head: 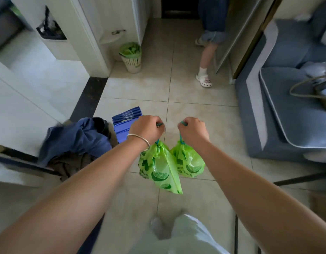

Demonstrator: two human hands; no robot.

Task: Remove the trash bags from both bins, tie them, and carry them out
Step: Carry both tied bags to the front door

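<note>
Two green lime-print trash bags, tied shut, hang above the tiled floor, touching side by side: left bag from the left hand, right bag from the right hand. Each fist is curled tight round its teal drawstring. White slatted bin with green liner well ahead by the wall. Another person's leg near doorway. Blue sofa to the right.

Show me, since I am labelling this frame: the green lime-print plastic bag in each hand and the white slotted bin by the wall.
Left-hand green lime-print bag (158, 167): head view, printed side.
Right-hand green lime-print bag (190, 162): head view, bulging front.
White slotted bin (132, 63): head view, slotted wall.
</note>
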